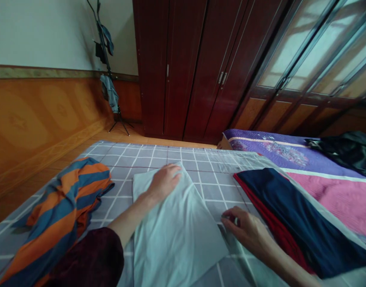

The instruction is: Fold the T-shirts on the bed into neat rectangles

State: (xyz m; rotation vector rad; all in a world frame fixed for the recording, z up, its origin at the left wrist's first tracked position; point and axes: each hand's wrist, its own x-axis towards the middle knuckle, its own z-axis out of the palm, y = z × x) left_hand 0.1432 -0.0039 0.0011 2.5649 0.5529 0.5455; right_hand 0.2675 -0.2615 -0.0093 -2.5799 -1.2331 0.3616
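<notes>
Left hand (164,181): palm down with fingers lightly spread on the far end of the pale cloth, we judge to keep that narrow end from shifting; nothing clamped in it.

Right hand (248,229): well apart from the left, nearer us, fingers curled towards the thumb at the cloth's right side. We cannot tell whether they grip fabric; the pose suggests control of a loose edge.

Pale cloth (177,235): one soft, light garment, under the left hand and running towards us between both forearms. It lies fairly flat with shallow creases, straight on its left side, slanting on its right; we take the central position as handy for both hands.

Striped garment (78,191): orange and blue, bunched, left of the left hand; apparently set aside there, off the pale cloth.

Navy garment (293,211): right of the right hand, laid lengthwise, probably to hold its long shape.

Red fabric (278,227): showing along the navy garment's left edge; whether separate or attached, we cannot tell.

Checked sheet (123,159): under the pale cloth and both neighbours, giving us, it seems, one broad surface for spreading cloth.
</notes>
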